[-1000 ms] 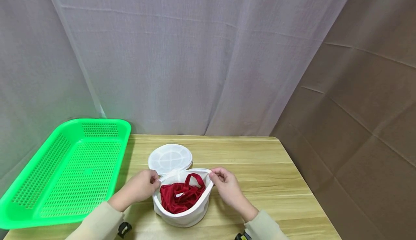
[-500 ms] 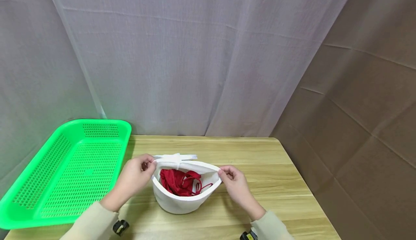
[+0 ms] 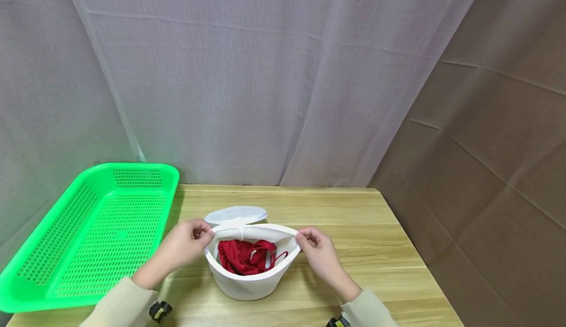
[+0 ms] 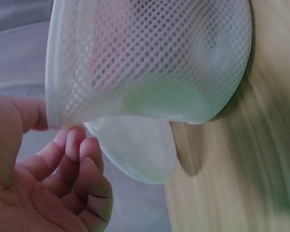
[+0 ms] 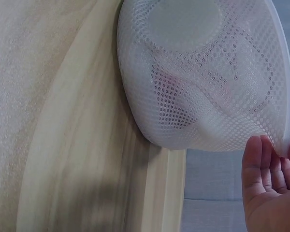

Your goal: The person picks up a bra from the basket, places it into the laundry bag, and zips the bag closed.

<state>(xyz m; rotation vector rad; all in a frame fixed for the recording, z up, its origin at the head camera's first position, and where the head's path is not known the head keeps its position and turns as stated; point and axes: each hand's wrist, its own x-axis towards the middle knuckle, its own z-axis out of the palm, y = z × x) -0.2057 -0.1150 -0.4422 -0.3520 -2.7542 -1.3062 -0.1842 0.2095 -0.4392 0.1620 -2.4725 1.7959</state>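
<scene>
Step, seemingly: held bag (image 3: 247, 290) wide, pinching rim (image 3: 247, 278) with left fingers (image 4: 76, 137) and right fingers (image 5: 253, 164); next, likely needed steadiness.

Wood-grain table (image 3: 349, 216), green basket (image 3: 106, 243) on its left, white mesh bag (image 3: 247, 287) near it

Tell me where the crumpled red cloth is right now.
In the head view, the red cloth lies low, just left of centre, inside the open, rounded white mesh bag, between the left hand and the right hand.
</scene>
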